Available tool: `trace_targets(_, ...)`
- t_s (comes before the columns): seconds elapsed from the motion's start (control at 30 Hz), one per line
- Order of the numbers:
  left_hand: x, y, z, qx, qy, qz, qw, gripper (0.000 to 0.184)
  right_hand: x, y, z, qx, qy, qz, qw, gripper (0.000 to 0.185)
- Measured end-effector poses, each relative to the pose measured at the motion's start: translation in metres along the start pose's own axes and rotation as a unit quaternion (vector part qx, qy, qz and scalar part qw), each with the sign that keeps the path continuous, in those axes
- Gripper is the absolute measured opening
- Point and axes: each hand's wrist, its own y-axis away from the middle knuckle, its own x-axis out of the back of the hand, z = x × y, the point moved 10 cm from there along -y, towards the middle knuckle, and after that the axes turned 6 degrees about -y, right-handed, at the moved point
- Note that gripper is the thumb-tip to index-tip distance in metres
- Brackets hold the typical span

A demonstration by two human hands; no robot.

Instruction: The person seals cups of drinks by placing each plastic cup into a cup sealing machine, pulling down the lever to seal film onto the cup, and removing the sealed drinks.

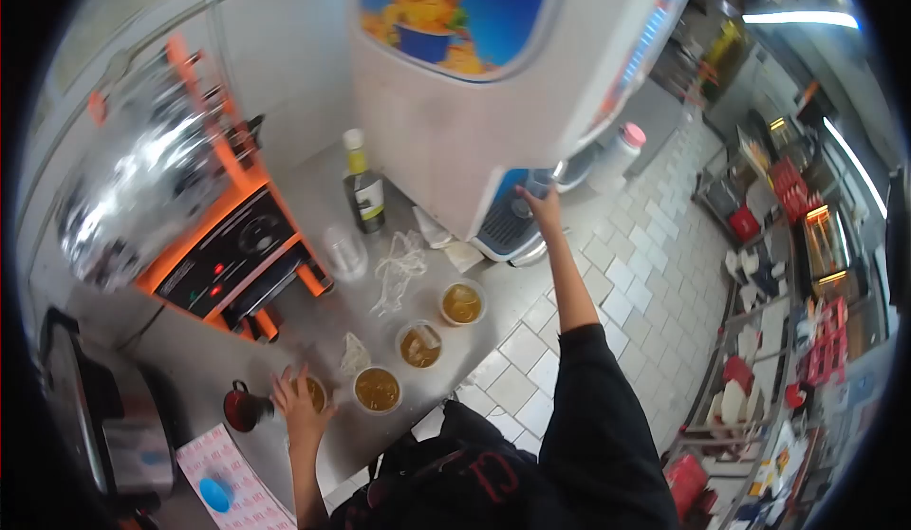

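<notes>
My right hand (544, 209) reaches out to the recess of the white machine (455, 112), closed around a clear cup (537, 186) held over the drip tray (508, 231). My left hand (302, 405) is low on the counter with its fingers spread over a cup of amber drink (317, 394), which it partly hides. Running up to the right from there are more clear cups of amber drink: one close by (378, 390), one in the middle (419, 344) and one nearest the machine (462, 302). Pale pieces, perhaps ice, show in some.
An orange-framed appliance (256, 231) with red lights stands left, near a dark red cup (244, 409). A bottle (364, 188), a clear cup (345, 255) and crumpled plastic (399, 269) lie behind the drinks. A pink-capped bottle (622, 155) is beyond the machine. Shelves line the right.
</notes>
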Motion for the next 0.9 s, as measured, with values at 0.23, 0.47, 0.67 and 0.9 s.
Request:
trace_targets(0.23,0.037,0.008,-0.014,0.054,-0.102,0.012,0.993,0.098,0.048,-0.053,-0.032,0.077,-0.045,0.154,0.984,0.046)
trace_targets(0.47,0.032,0.014,-0.018,0.076,-0.123,0.057,0.988,0.076,0.027,-0.081,-0.084,0.159,0.062,0.011,0.985,0.054)
trace_targets(0.67,0.025,0.031,0.005,0.102,-0.094,0.045,0.989,0.065,0.005,-0.095,-0.081,0.173,0.011,-0.029,0.984,0.059)
trace_targets(0.9,0.013,0.063,-0.011,0.158,-0.066,0.058,0.984,0.063,0.007,-0.093,-0.088,0.184,0.038,-0.019,0.982,0.068)
